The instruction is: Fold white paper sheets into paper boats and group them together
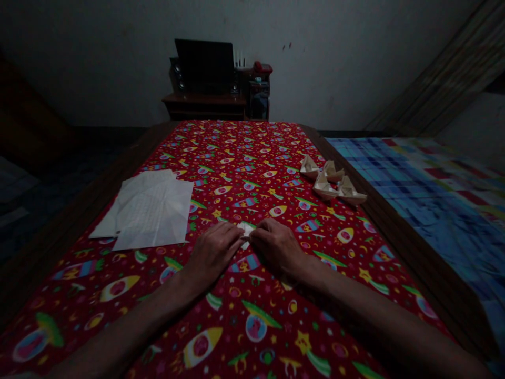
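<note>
Between my two hands is a small piece of folded white paper (246,229), mostly covered by my fingers. My left hand (216,247) pinches its left side, fingers closed together. From the right, my right hand (276,243) grips the other side with thumb and fingertips. Both hands rest low over the red patterned cloth (252,200). Several folded paper boats (326,187) stand grouped near the cloth's right edge. To the left lies a stack of loose paper sheets (158,210), the top one creased.
A dark wooden border (418,273) runs along the right of the cloth. Beyond the far end stands a desk (205,100) with a black monitor (205,60) and a red telephone (262,67). At right is a blue checked sheet (418,200).
</note>
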A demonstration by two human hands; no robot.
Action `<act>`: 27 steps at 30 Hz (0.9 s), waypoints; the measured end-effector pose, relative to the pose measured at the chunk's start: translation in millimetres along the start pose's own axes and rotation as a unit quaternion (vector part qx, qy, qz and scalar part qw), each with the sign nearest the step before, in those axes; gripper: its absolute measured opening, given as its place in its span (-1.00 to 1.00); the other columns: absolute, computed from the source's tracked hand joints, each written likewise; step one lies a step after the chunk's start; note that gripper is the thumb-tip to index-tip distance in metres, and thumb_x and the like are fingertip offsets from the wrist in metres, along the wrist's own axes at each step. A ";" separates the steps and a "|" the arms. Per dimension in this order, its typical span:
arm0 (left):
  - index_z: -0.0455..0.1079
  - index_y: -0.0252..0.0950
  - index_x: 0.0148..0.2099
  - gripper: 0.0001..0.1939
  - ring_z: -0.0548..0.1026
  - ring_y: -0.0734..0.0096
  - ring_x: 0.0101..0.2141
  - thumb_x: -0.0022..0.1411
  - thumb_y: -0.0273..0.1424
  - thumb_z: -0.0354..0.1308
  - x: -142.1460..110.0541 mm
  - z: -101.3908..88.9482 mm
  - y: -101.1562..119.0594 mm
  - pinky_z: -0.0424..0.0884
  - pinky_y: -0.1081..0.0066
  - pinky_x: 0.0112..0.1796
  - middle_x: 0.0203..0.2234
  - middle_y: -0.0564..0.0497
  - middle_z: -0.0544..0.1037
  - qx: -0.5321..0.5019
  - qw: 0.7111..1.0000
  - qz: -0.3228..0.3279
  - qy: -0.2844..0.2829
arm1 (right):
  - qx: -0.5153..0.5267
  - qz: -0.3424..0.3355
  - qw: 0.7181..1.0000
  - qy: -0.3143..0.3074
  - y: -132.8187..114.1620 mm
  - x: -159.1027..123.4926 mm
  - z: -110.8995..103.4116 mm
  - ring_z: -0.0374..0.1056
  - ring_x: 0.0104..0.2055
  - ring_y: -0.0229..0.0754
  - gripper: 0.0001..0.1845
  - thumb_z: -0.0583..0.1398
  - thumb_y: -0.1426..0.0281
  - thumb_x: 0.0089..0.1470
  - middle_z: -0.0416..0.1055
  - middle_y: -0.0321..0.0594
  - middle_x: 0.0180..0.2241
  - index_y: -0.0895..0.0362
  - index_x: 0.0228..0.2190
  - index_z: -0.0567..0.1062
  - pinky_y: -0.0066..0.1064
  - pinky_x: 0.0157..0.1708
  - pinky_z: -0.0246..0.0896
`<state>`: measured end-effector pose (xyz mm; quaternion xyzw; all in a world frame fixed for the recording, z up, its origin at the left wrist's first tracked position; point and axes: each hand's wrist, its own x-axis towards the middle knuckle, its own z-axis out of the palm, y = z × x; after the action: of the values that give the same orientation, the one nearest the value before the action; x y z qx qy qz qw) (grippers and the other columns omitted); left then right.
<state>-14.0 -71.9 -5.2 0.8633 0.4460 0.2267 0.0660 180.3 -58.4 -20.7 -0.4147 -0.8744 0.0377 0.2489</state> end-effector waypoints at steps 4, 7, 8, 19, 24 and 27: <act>0.33 -0.27 -0.30 -0.83 0.37 0.35 -0.30 0.30 -0.32 0.00 -0.8 1.2 -5.0 0.31 0.35 -0.25 -0.38 0.02 0.40 0.005 1.000 -0.019 0.012 | 0.002 0.011 1.000 -0.007 1.5 2.6 0.0 0.18 -0.42 -0.28 -0.74 0.05 0.31 0.22 0.32 -0.22 -0.42 0.17 -0.38 0.46 -0.46 -0.46 -0.02; 0.30 -0.29 -0.30 -0.86 0.36 0.37 -0.30 0.29 -0.36 0.01 -0.8 1.7 -8.4 0.31 0.36 -0.26 -0.37 0.01 0.38 -0.020 1.000 -0.011 0.013 | -0.027 0.012 1.000 -0.008 3.4 1.9 2.5 0.17 -0.42 -0.27 -0.75 0.04 0.32 0.22 0.31 -0.23 -0.43 0.17 -0.39 0.43 -0.45 -0.46 -0.04; 0.30 -0.30 -0.30 -0.88 0.35 0.37 -0.29 0.29 -0.38 0.01 -0.9 1.7 -9.3 0.31 0.36 -0.25 -0.36 0.01 0.38 -0.028 0.999 -0.008 0.012 | -0.033 0.012 0.999 -0.010 4.1 1.6 3.5 0.16 -0.42 -0.26 -0.76 0.03 0.33 0.22 0.31 -0.23 -0.43 0.16 -0.39 0.42 -0.44 -0.47 -0.05; 0.35 -0.29 -0.39 -0.82 0.38 0.40 -0.39 0.26 -0.40 0.04 0.7 1.8 -15.1 0.31 0.40 -0.33 -0.46 0.04 0.40 -0.056 0.994 -0.081 0.039 | -0.051 0.022 0.998 -0.040 4.8 3.9 6.4 0.15 -0.39 -0.23 -0.83 0.01 0.37 0.21 0.30 -0.21 -0.39 0.14 -0.37 0.34 -0.40 -0.45 -0.09; 0.41 -0.30 -0.50 -0.86 0.40 0.45 -0.45 0.10 -0.45 0.20 6.5 -2.0 -17.3 0.29 0.44 -0.40 -0.53 0.08 0.39 -0.105 0.981 -0.160 0.021 | -0.074 0.029 0.995 -0.053 4.9 6.0 6.8 0.16 -0.38 -0.21 -0.82 0.01 0.33 0.22 0.31 -0.20 -0.40 0.13 -0.36 0.35 -0.39 -0.45 -0.11; 0.42 -0.30 -0.52 -0.88 0.39 0.48 -0.47 0.04 -0.45 0.24 9.0 -3.7 -19.0 0.27 0.46 -0.43 -0.52 0.09 0.38 -0.123 0.973 -0.193 0.012 | -0.067 0.031 0.995 -0.067 2.8 9.1 2.5 0.16 -0.38 -0.21 -0.81 0.02 0.32 0.21 0.32 -0.21 -0.40 0.13 -0.37 0.34 -0.40 -0.46 -0.13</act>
<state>-25.2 -53.8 -5.0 0.7435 0.5736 0.2729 0.2092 176.2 -49.4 -20.0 -0.4537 -0.8766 0.0141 0.1601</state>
